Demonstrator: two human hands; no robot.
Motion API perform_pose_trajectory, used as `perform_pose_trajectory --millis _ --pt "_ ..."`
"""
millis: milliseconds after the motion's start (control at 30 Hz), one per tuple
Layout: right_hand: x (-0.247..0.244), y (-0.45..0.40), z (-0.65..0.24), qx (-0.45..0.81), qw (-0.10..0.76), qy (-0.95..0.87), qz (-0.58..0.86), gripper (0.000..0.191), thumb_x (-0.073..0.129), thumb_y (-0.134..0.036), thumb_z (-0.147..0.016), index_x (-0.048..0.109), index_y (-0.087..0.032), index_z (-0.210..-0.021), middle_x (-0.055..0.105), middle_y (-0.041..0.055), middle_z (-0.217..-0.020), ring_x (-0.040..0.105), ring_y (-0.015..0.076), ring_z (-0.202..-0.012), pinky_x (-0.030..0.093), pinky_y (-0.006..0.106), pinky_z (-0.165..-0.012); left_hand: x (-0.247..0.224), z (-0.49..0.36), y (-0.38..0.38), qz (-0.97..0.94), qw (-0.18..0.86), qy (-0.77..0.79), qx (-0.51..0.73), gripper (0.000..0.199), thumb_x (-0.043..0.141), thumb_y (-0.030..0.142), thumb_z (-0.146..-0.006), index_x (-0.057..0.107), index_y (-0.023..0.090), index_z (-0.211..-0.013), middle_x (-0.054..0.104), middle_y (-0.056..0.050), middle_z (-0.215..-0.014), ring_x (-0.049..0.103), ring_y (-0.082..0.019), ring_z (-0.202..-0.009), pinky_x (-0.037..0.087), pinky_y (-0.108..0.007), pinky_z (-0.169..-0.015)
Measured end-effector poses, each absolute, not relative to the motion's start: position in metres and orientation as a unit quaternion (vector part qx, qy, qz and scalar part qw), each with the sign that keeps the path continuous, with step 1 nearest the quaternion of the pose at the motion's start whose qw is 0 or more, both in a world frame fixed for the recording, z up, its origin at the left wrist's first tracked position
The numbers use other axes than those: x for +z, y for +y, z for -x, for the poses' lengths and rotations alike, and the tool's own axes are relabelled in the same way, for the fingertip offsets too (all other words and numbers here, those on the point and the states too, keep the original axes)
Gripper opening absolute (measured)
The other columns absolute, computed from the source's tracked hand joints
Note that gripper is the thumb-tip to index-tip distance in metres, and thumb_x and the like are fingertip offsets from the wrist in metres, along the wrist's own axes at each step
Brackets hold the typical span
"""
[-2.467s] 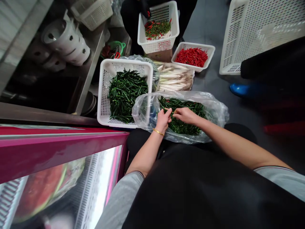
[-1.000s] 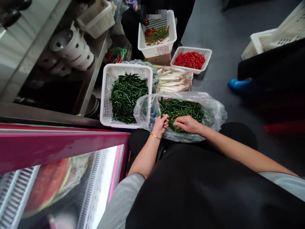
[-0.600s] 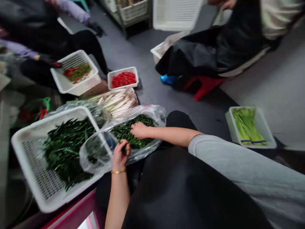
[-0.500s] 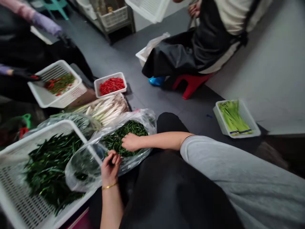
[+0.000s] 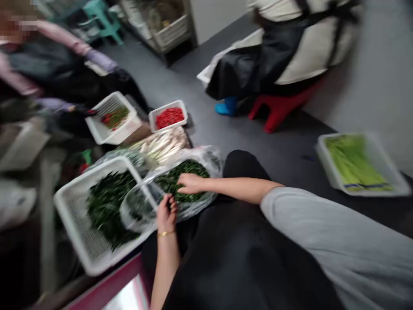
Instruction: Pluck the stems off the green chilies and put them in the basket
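Note:
A clear plastic bag of thin green peppers lies open by my knees. My right hand reaches over the peppers from the right, fingers bent down onto them; blur hides whether it grips any. My left hand, with a gold bracelet at the wrist, is curled at the bag's near left edge. Its fingers are closed on something small and dark that I cannot make out. Left of it stands a white basket with more dark green peppers, partly covered by the bag's mouth.
Spring onions and a basket of red chillies lie beyond the bag. One person at left tilts a white basket; another sits on a red stool. Green stalks fill a basket at right.
The view has swung left, so things appear farther right. My left hand stays curled and my right hand stays over the peppers. The seated person leans farther over.

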State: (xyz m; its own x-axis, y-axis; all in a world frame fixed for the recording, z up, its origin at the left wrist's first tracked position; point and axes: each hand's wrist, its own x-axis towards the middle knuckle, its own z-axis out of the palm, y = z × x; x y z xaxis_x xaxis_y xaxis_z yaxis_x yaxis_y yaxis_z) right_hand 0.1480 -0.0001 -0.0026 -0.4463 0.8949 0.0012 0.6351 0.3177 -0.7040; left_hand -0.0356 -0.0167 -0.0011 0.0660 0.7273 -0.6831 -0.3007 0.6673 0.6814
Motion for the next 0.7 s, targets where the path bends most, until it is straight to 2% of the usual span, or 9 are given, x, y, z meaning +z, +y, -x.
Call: perform_pose_trajectory --millis 100,200,267,333,400,467,567,633,700 --pt "-0.011 -0.029 -0.131 0.385 0.313 -0.744 0.449 0.024 0.057 -0.03 -0.085 0.068 -0.016 -0.1 0.066 0.0105 -0.104 0.059 0.0205 -0.101 0.045 0.036 -0.089 -0.006 0.024 -0.027 -0.226 0.692 0.572 0.379 0.033 0.073 0.038 -0.069 0.058 0.014 -0.086 0.037 0.01 -0.05 0.027 0.0 -0.036 0.015 -0.012 -0.034" --pt "-0.021 -0.043 -0.128 0.441 0.344 -0.722 0.406 0.028 0.055 -0.035 -0.084 0.068 -0.017 -0.102 0.065 0.0106 -0.108 0.058 0.0206 -0.104 0.044 0.037 -0.093 -0.02 0.024 -0.028 -0.249 0.677 0.553 0.418 0.044 0.075 0.045 -0.065 0.06 0.014 -0.092 0.041 0.009 -0.051 0.032 -0.001 -0.036 0.015 -0.015 -0.035" --pt "-0.024 -0.04 -0.133 0.505 0.309 -0.699 0.401 0.032 0.056 -0.042 -0.083 0.068 -0.017 -0.099 0.067 0.0101 -0.105 0.061 0.0206 -0.099 0.048 0.036 -0.086 -0.024 0.029 -0.031 -0.262 0.674 0.552 0.415 0.044 0.074 0.049 -0.064 0.06 0.014 -0.087 0.044 0.008 -0.052 0.033 -0.001 -0.036 0.015 -0.017 -0.036" --pt "-0.023 -0.033 -0.139 0.58 0.254 -0.637 0.441 0.039 0.048 -0.05 -0.085 0.066 -0.016 -0.093 0.069 0.0074 -0.083 0.065 0.0184 -0.077 0.052 0.032 -0.07 -0.024 0.034 -0.039 -0.29 0.684 0.548 0.384 0.043 0.073 0.051 -0.064 0.059 0.014 -0.079 0.043 0.007 -0.049 0.032 -0.002 -0.036 0.014 -0.018 -0.037" --pt "-0.019 -0.024 -0.14 0.624 0.206 -0.586 0.474 0.044 0.042 -0.055 -0.087 0.062 -0.016 -0.086 0.062 0.0019 -0.06 0.061 0.0156 -0.057 0.049 0.028 -0.056 -0.021 0.04 -0.047 -0.336 0.713 0.523 0.324 0.041 0.075 0.05 -0.063 0.059 0.013 -0.072 0.041 0.007 -0.045 0.029 -0.002 -0.035 0.013 -0.019 -0.037" --pt "-0.015 -0.019 -0.137 0.631 0.168 -0.599 0.463 0.041 0.043 -0.056 -0.086 0.058 -0.018 -0.08 0.057 -0.0015 -0.052 0.057 0.014 -0.049 0.045 0.025 -0.051 -0.02 0.045 -0.053 -0.384 0.737 0.488 0.265 0.039 0.076 0.047 -0.062 0.06 0.012 -0.066 0.039 0.007 -0.042 0.028 -0.002 -0.035 0.014 -0.02 -0.037" --pt "-0.011 -0.019 -0.129 0.534 0.128 -0.707 0.445 0.039 0.04 -0.051 -0.088 0.058 -0.018 -0.076 0.061 0.0008 -0.057 0.057 0.0138 -0.054 0.041 0.024 -0.055 -0.023 0.044 -0.059 -0.389 0.745 0.481 0.25 0.039 0.072 0.048 -0.066 0.058 0.012 -0.06 0.042 0.004 -0.041 0.029 -0.003 -0.033 0.014 -0.021 -0.037" --pt "-0.012 -0.019 -0.129 0.384 0.097 -0.786 0.475 0.041 0.036 -0.046 -0.091 0.061 -0.017 -0.078 0.065 0.0056 -0.069 0.06 0.0159 -0.064 0.039 0.024 -0.058 -0.026 0.037 -0.063 -0.346 0.759 0.488 0.255 0.04 0.069 0.05 -0.069 0.057 0.013 -0.059 0.045 0.003 -0.042 0.032 -0.004 -0.032 0.014 -0.021 -0.036" --pt "-0.015 -0.014 -0.133 0.247 0.03 -0.835 0.491 0.041 0.035 -0.042 -0.092 0.066 -0.017 -0.084 0.067 0.0102 -0.083 0.061 0.0185 -0.074 0.036 0.025 -0.06 -0.027 0.028 -0.065 -0.309 0.788 0.473 0.244 0.039 0.067 0.049 -0.07 0.057 0.013 -0.06 0.045 0.002 -0.042 0.034 -0.005 -0.032 0.015 -0.021 -0.036"
